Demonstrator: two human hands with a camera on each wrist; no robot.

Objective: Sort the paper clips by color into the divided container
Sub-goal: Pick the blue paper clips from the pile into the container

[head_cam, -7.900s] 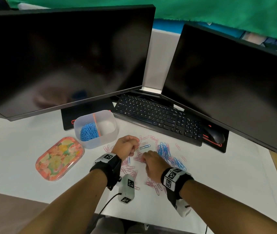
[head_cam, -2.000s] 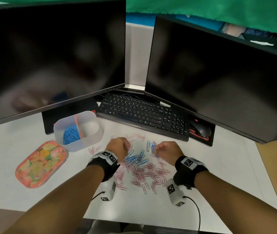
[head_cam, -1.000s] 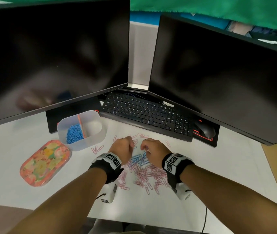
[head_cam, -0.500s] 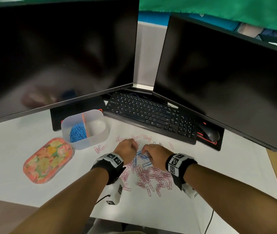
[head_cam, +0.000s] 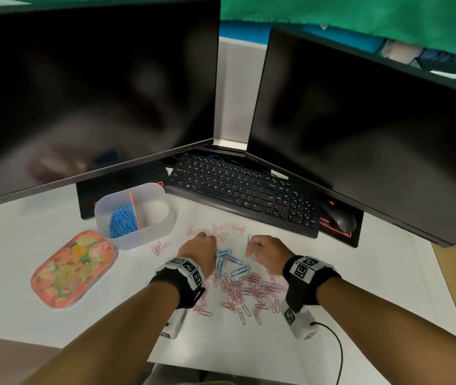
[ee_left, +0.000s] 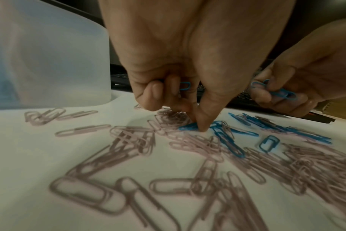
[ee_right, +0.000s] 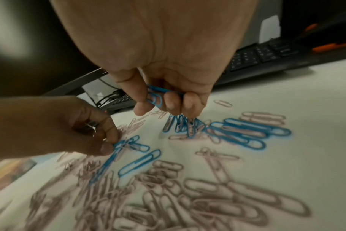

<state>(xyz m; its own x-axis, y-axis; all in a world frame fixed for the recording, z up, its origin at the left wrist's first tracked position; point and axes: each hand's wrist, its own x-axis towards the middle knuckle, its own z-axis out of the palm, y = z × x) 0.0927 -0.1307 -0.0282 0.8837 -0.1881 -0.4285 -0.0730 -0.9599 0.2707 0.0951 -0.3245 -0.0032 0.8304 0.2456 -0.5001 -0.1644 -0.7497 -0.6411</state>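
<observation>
A: Head view: what step is under way?
B: Blue clips are being gathered; divided container (head_cam: 149, 232) sits beyond left hand (head_cam: 197, 250).

A: Left wrist view?
B: Left fingers (ee_left: 154, 93) curl round a blue clip (ee_left: 185, 86).

A: Right wrist view?
B: Right hand (ee_right: 168, 100) pinches blue clips (ee_right: 155, 97); more lie just below. Next, likely carry them to the blue compartment.

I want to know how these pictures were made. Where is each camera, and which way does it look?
Head: on the person's head, looking down at the table, container, keyboard and monitors; both forearms, left hand and right hand show.
Left wrist: under the left wrist, looking along the palm at fingers picking blue paper clips.
Right wrist: under the right wrist, looking along the palm at fingers holding blue clips.
Shared: each wrist view also shows the other hand and the pink paper clips.
</observation>
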